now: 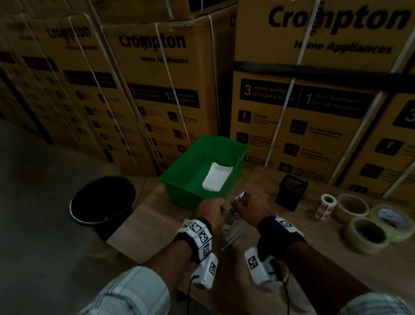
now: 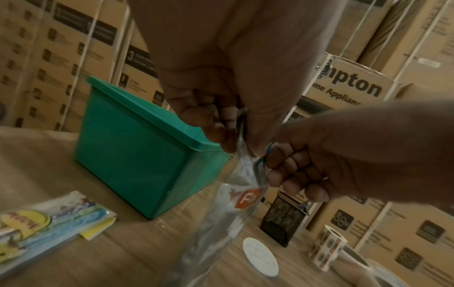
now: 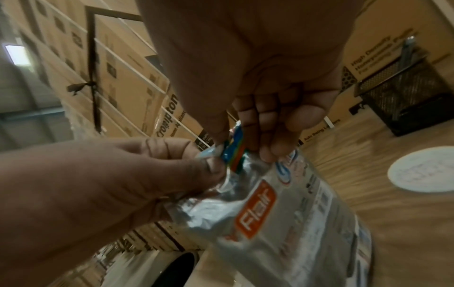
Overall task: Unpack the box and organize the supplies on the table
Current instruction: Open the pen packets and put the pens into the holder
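A clear plastic packet [image 3: 282, 223] with an orange "Flair" label hangs above the wooden table [image 1: 161, 230]. My left hand [image 1: 213, 208] and right hand [image 1: 246, 205] both pinch its top edge, close together. In the left wrist view the packet [image 2: 236, 203] dangles below both pinched hands. A green plastic bin [image 1: 183, 165] stands just beyond the hands with a white folded sheet [image 1: 216, 178] inside. A black mesh pen holder [image 1: 290, 191] stands to the right of the hands.
Tape rolls [image 1: 369, 234] and a sticker roll [image 1: 325, 205] lie at the table's right. A black bucket [image 1: 102, 201] stands on the floor left of the table. A colourful flat pack [image 2: 49, 227] and a white disc [image 2: 260, 256] lie on the table. Stacked cartons [image 1: 306, 90] wall the back.
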